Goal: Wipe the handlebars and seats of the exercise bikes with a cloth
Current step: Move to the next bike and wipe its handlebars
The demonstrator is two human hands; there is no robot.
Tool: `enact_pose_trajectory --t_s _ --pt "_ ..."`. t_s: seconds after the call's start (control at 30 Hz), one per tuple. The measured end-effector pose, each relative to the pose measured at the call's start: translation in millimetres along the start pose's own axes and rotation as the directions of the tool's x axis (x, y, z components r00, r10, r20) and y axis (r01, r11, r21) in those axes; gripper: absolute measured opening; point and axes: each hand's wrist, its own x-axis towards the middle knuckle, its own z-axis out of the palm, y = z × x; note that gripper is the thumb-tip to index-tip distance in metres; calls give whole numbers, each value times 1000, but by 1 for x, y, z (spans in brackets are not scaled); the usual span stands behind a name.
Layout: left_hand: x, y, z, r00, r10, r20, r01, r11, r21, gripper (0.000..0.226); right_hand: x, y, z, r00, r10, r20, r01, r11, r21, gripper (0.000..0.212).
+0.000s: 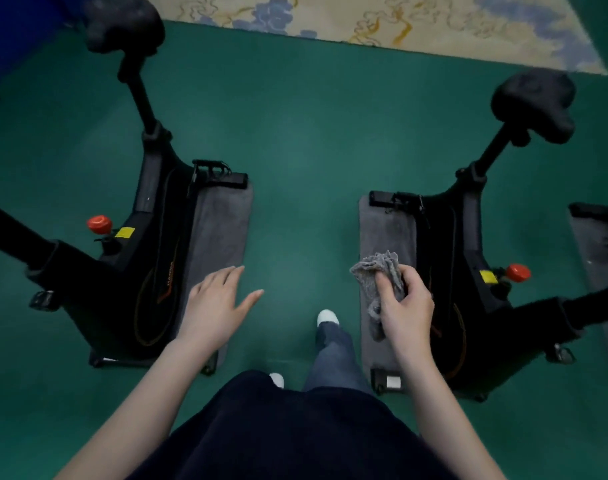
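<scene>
Between the bikes (150, 237), our right hand (404, 306) bunches the cloth (378, 271) in a tight grip, ready for wiping, while our left hand (216, 303) spreads wide and empty, probably for balance.

Two black exercise bikes stand upright and well apart on either side, the left bike (150, 258) and the right bike (448, 271), their front posts running out of view at the edges. Each carries a black padded saddle on a slanted post: the left seat (122, 24) at top left, the right seat (534, 105) at upper right. The cloth (378, 271), grey and crumpled, is gripped in the right hand (406, 306) just beside the right bike.
</scene>
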Motion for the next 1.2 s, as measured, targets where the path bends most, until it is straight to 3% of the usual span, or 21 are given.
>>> enact_pose_trajectory --t_s 0.2,0.57,0.93,1.2 --pt "56 44 -13 983 -178 -44 174 981 -85 67 113 -12 -8 986 -97 137 101 995 -21 6" --pt "128 126 -27 948 -298 -116 286 952 -107 67 261 -29 -7 929 -201 310 219 975 -23 7" --pt "175 96 -35 860 -501 -95 484 862 -152 68 322 -65 77 816 -263 515 295 955 20 1" --pt "255 54 -63 811 -578 -92 549 805 -224 68 383 -124 152 711 -351 609 419 907 33 1"
